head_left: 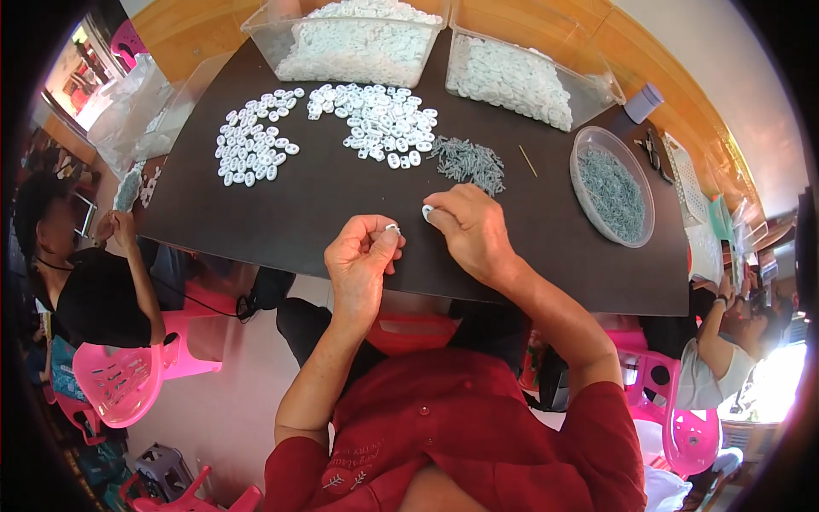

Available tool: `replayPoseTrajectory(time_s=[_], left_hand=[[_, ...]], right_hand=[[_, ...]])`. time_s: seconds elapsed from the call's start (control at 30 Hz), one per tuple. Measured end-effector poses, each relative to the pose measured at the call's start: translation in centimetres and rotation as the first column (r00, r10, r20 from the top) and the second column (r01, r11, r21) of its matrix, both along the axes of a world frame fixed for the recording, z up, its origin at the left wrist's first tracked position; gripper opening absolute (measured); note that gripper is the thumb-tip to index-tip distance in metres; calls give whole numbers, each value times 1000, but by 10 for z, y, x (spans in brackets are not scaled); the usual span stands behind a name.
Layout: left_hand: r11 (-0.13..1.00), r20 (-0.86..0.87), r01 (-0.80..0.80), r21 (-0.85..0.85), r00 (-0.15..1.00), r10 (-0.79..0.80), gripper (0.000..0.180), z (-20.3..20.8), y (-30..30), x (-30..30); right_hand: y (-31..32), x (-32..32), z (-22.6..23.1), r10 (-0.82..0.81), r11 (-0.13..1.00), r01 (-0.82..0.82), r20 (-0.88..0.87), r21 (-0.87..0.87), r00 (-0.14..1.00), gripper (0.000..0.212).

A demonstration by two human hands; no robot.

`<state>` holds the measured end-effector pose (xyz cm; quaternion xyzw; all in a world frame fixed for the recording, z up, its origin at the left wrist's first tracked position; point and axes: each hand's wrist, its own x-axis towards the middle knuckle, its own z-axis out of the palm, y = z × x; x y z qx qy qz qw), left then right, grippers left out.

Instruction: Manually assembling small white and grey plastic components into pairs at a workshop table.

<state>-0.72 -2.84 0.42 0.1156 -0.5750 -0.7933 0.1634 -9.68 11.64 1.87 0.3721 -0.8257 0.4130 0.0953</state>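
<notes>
Over the front part of the dark table (324, 218), my left hand (363, 256) pinches a small white plastic piece (392, 228) between thumb and fingertips. To its right, my right hand (469, 226) is closed on another small white oval piece (427, 212), mostly covered by the fingers. Beyond my hands lies a heap of white oval pieces with two holes (388, 124), and a second group of white oval pieces (247, 149) spreads to the left. A pile of small grey-blue pins (469, 162) sits just past my right hand.
Two clear bins (345, 81) (589, 107) of white pieces stand at the back. On the right are a round tub (576, 192) of grey-blue pins, a thin stick (528, 160), pliers (653, 154) and a purple-capped bottle (643, 104). People sit left and right on pink chairs (119, 384).
</notes>
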Motion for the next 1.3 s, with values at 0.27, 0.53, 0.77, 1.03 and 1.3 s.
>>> replayPoseTrajectory(time_s=[0.27,0.53,0.77,1.03,1.3], left_hand=[[997,-15,46,-68,999,-47,11,-6,-8,-11],[998,-36,31,-48,999,-32,13,-10,-7,-8],[1000,-59,20,-3,998,-20,13,-13,-6,-6],[1000,-81,11,-13,997,-12,12,-14,-6,-5],[999,-65,-3,-39,998,1,12,-11,-6,-6]], right_hand=[[-12,-35,-8,-9,989,50,-277,140,961,6],[-5,-81,-5,-103,976,166,-372,140,922,10],[-19,-97,-19,49,963,72,-434,258,900,7],[-22,-90,-3,204,934,0,-534,356,821,11],[-3,-58,12,89,990,-62,-224,127,971,6]])
